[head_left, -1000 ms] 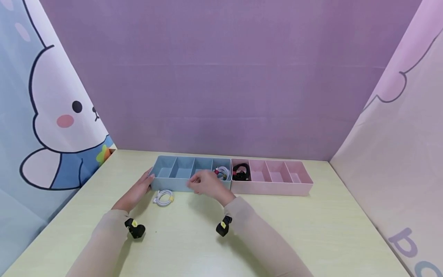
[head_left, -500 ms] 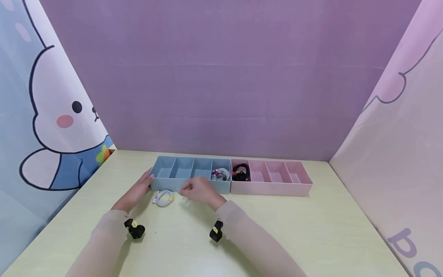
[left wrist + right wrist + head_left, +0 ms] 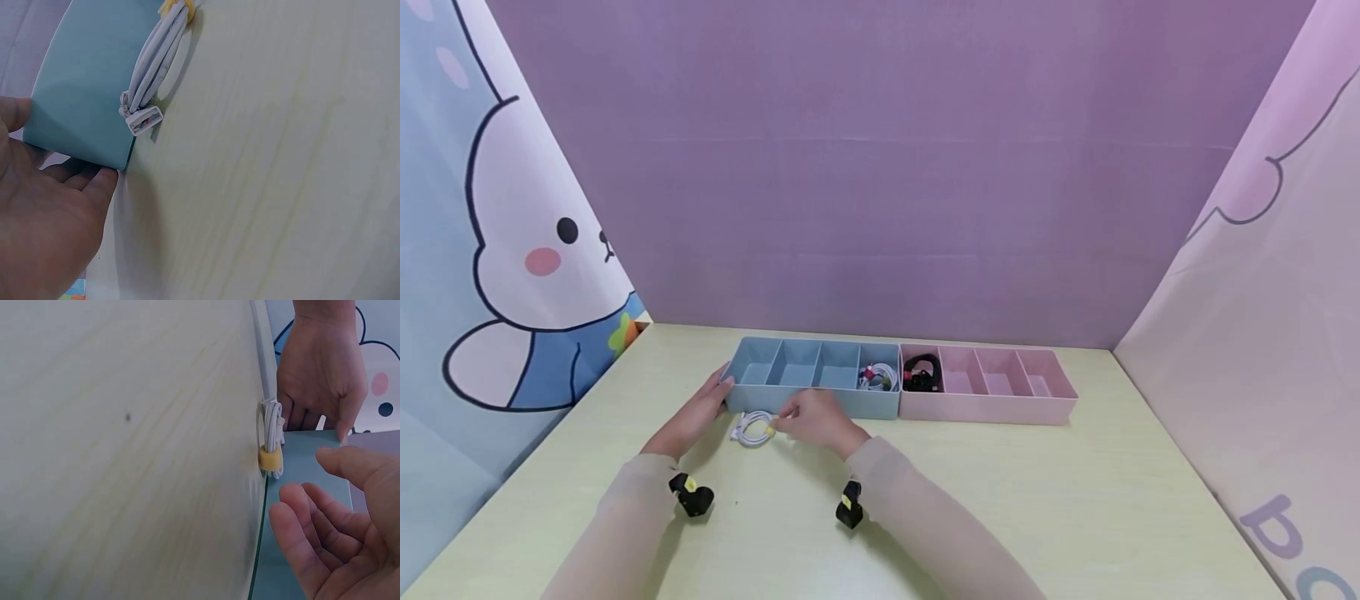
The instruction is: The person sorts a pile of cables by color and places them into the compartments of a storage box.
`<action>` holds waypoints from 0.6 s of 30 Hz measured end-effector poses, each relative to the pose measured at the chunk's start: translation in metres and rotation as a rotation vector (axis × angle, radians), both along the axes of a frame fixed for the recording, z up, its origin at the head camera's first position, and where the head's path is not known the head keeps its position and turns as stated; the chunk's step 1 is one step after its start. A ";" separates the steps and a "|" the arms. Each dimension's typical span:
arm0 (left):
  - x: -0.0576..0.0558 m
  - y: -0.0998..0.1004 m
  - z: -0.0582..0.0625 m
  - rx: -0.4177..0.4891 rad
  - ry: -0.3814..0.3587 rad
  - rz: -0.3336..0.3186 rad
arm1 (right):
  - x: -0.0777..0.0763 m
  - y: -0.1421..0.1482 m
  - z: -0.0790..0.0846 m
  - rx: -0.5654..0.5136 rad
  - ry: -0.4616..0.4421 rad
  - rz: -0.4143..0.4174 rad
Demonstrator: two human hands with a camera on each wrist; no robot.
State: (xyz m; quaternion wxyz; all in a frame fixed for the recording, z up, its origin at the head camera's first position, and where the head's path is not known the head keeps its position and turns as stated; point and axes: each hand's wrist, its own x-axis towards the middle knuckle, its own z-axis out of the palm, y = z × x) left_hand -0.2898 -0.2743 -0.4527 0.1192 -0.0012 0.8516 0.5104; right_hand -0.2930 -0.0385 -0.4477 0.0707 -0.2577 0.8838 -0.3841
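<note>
A coiled white USB cable (image 3: 752,428) with a yellow tie (image 3: 270,458) lies on the table in front of the blue divided box (image 3: 820,402). Its plug (image 3: 144,119) faces the left hand. My left hand (image 3: 700,405) holds the left end of that box, thumb at the upper rim and fingers against the end wall. My right hand (image 3: 817,418) is just right of the coil in the head view. In the right wrist view, its thumb and fingers (image 3: 294,534) are spread apart with nothing between them, close to the yellow tie.
A pink divided box (image 3: 988,408) stands end to end with the blue one. Its leftmost compartment holds a black cable (image 3: 922,372); the blue box's rightmost compartment holds a white cable bundle (image 3: 878,377). A purple backdrop (image 3: 880,167) rises behind the table.
My right hand has moved left and down from the front of the blue box to beside the coiled cable. The left hand has stayed at the box's end.
</note>
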 end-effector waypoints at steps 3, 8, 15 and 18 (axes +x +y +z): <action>0.000 0.000 0.000 0.003 -0.011 0.000 | -0.001 -0.004 -0.002 0.018 0.003 -0.010; 0.000 -0.001 0.000 0.007 -0.018 -0.005 | -0.001 -0.010 -0.004 0.067 -0.002 -0.024; 0.001 -0.002 0.001 0.005 -0.017 -0.005 | -0.002 -0.020 -0.005 0.116 -0.023 -0.013; 0.002 -0.002 0.000 0.008 -0.021 -0.006 | -0.001 -0.026 -0.004 0.173 0.001 -0.009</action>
